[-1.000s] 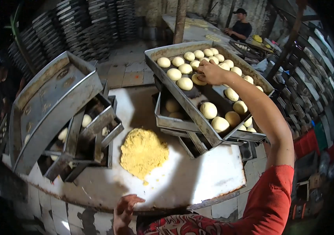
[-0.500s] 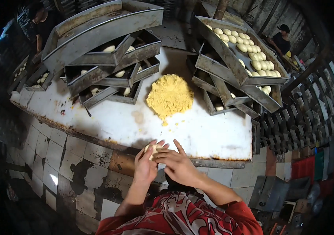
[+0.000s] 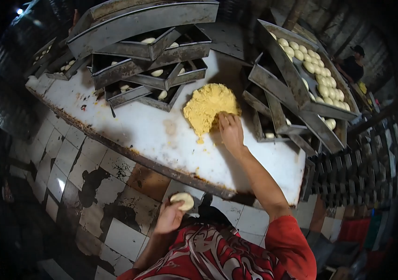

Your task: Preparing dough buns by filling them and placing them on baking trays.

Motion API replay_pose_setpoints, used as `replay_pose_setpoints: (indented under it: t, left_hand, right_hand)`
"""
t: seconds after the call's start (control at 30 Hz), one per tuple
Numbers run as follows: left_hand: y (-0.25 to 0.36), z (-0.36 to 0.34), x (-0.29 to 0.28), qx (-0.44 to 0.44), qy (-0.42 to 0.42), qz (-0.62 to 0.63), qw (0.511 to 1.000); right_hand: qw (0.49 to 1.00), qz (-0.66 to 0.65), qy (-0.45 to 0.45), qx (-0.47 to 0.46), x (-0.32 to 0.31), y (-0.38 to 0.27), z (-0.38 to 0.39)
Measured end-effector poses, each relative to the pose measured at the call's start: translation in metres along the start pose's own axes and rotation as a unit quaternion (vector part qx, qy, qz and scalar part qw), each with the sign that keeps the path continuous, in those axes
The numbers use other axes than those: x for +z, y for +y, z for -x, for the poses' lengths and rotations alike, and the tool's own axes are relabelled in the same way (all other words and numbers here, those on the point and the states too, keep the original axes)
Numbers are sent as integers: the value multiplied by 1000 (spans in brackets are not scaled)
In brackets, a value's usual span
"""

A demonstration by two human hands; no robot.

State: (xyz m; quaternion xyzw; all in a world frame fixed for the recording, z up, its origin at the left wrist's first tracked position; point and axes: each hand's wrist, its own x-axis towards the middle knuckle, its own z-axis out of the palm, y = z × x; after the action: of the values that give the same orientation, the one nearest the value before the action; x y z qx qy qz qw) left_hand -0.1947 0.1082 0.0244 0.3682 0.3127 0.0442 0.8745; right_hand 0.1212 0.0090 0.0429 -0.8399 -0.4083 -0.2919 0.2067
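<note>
Yellow crumb heap (image 3: 209, 106); white table (image 3: 129, 128); pale dough disc (image 3: 182, 201); red patterned shirt (image 3: 217, 254).

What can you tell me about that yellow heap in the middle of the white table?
The yellow heap is a loose, crumbly mound, coarse like crumbs or grated filling, roughly round and low. It lies straight on the white table, between the stacks of metal baking trays on either side. A few crumbs have spilled off its near edge. The right hand rests on its near right side, fingers dug into the crumbs. The left hand holds a dough piece apart from it.
</note>
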Motion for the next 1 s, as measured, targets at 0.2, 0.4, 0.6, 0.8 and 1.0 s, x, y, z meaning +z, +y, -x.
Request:
replay_pose_setpoints:
  t: [0.2,0.4,0.6,0.8,1.0]
  left_hand:
    - [18,12,51,-45,-53,139,988]
    - [68,-44,83,-81,-121,35,989]
    - [83,-133,103,-35,-296,68,952]
    - [106,-171,128,-96,-243,194,946]
    - [113,-170,131,-219,-325,144,909]
  right_hand:
    - [988,-7,-107,-113,9,18,24]
    - [949,17,-313,-35,-37,41,12]
    - [680,-564,-112,455,-83,18,-13]
    - [960,-83,-135,231,-66,-109,-16]
    - [891,-189,20,413,-110,-89,-23]
